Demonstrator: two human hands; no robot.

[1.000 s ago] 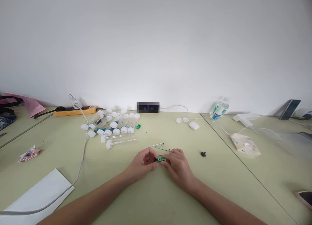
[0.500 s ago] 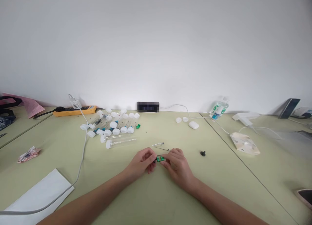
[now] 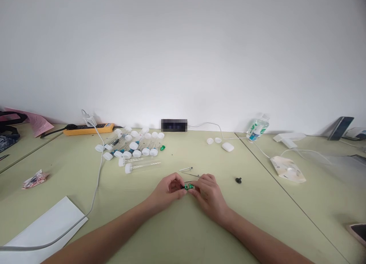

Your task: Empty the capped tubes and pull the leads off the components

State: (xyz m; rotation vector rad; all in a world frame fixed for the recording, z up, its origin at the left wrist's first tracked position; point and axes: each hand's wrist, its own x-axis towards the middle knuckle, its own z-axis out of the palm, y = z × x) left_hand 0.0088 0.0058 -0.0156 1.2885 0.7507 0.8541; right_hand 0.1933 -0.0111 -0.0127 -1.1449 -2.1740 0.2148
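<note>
A small shiny green part [image 3: 190, 186] with a dark end lies between my two hands, just above the table. My right hand [image 3: 209, 193] is closed in a pinch on its right end. My left hand [image 3: 167, 190] curls about the dark left end, its thumb lower and its index finger above; the exact contact is too small to make out. Just beyond the fingers are a thin metal pin-like piece [image 3: 186, 169] and a dark thin rod [image 3: 191, 175], the rod's right end near my right fingers. A black knob-like piece [image 3: 238, 180] lies to the right.
Several clear tubes with white caps [image 3: 134, 146] lie at the back left, beside another green piece [image 3: 162, 148]. A white cable [image 3: 98, 180] crosses the left side over a white sheet [image 3: 48, 228]. A bottle [image 3: 258, 128] and a paper packet [image 3: 287, 168] lie right.
My left thumb has moved down, away from the index finger, and the left hand's grip looks looser. The green part has tilted slightly; my right hand stays nearly still.
</note>
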